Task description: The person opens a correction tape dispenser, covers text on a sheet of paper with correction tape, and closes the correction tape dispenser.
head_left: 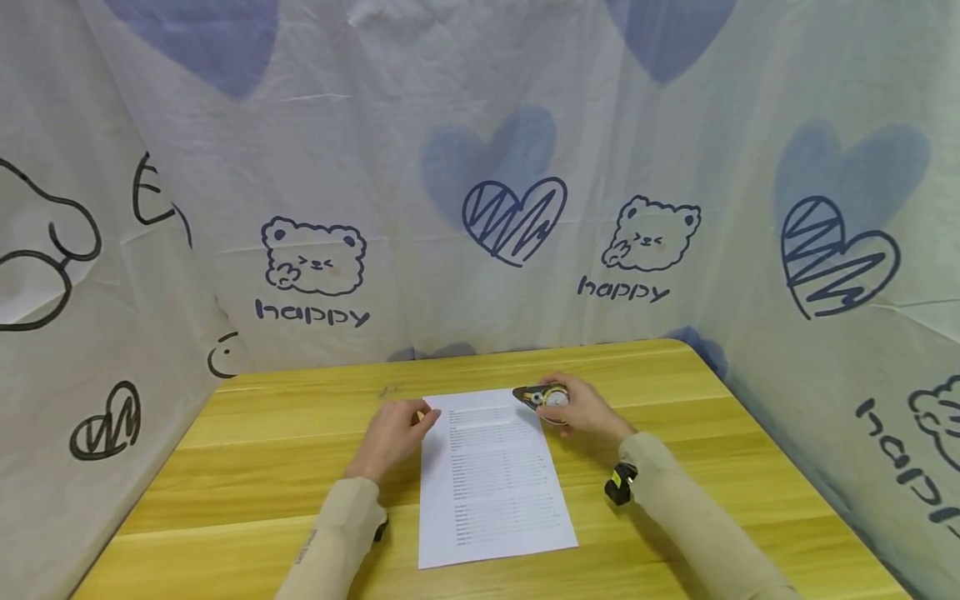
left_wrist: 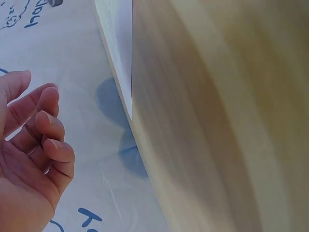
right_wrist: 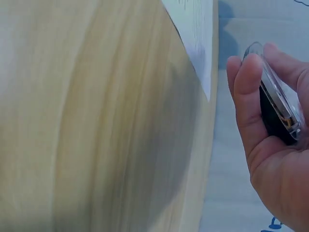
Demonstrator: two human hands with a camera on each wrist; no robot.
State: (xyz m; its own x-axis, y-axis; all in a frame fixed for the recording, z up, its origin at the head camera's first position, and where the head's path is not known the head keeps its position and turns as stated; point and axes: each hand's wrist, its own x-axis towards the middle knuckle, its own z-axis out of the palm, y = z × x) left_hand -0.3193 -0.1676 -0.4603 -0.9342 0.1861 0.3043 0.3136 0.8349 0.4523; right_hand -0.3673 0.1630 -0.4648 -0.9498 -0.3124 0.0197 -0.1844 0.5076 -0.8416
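Observation:
A printed sheet of paper (head_left: pixel 495 483) lies on the wooden table in front of me. My right hand (head_left: pixel 581 406) grips a correction tape dispenser (head_left: pixel 534 397) above the sheet's top right corner, its dark tip pointing left. In the right wrist view, fingers and thumb pinch the flat sides of the correction tape (right_wrist: pixel 276 108). By the sheet's top left corner is my left hand (head_left: pixel 393 433), with loosely bent fingers. Nothing is held in that left hand (left_wrist: pixel 36 140) in its wrist view; whether it touches the paper I cannot tell.
The yellow wood-grain table (head_left: pixel 262 458) extends on both sides of the sheet. Behind and beside it hangs a pale curtain (head_left: pixel 405 275) with hearts, bears and lettering. A dark device (head_left: pixel 620 483) sits on my right wrist.

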